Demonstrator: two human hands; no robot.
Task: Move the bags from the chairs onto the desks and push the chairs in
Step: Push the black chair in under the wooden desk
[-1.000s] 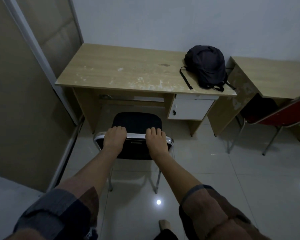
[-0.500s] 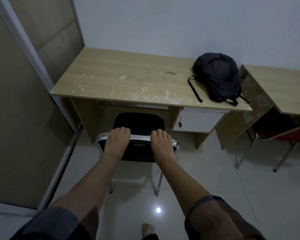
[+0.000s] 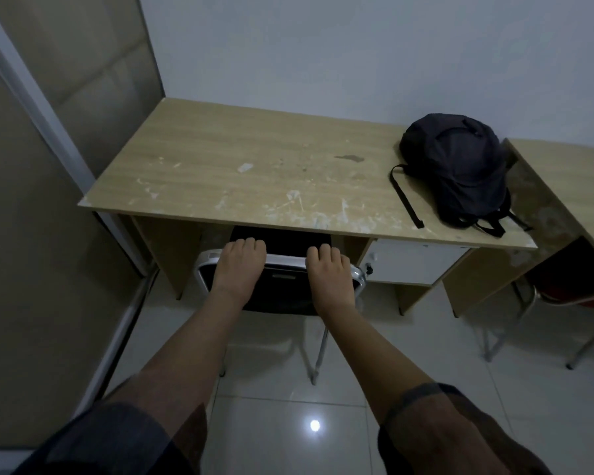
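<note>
Left hand (image 3: 238, 269) and right hand (image 3: 328, 274), each grip closed over the top rail of the black chair (image 3: 282, 282), whose seat lies under the desk (image 3: 254, 173). The black bag (image 3: 456, 166) rests on the desk's right end.
</note>
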